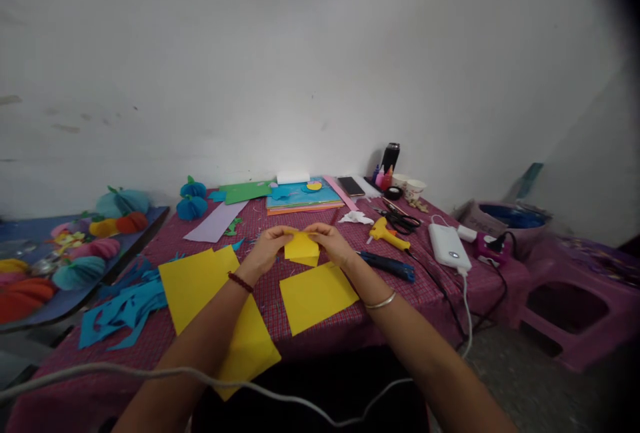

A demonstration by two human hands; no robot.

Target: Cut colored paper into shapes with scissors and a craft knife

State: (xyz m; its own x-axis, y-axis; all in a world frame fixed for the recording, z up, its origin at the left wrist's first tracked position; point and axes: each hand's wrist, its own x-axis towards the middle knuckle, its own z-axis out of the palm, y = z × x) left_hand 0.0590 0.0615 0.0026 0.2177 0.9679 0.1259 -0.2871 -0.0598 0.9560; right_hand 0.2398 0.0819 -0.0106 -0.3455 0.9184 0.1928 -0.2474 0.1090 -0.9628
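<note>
Both hands meet above the middle of the table with a small folded piece of yellow paper (302, 248) between them. My left hand (268, 244) pinches its left edge and my right hand (331, 242) pinches its right edge. Below the hands a square yellow sheet (317, 295) lies flat on the purple checked tablecloth (400, 296). A larger yellow sheet (197, 279) lies to the left, partly under my left forearm.
Blue paper scraps (123, 306) lie at the left. A blue utility knife (387, 265), yellow glue gun (387, 233), scissors (403, 221) and white power bank (449, 245) sit right of the hands. Coloured paper stack (303, 195), phone (351, 186), bottle and cups stand by the wall. Paper balls (80, 271) fill the left board.
</note>
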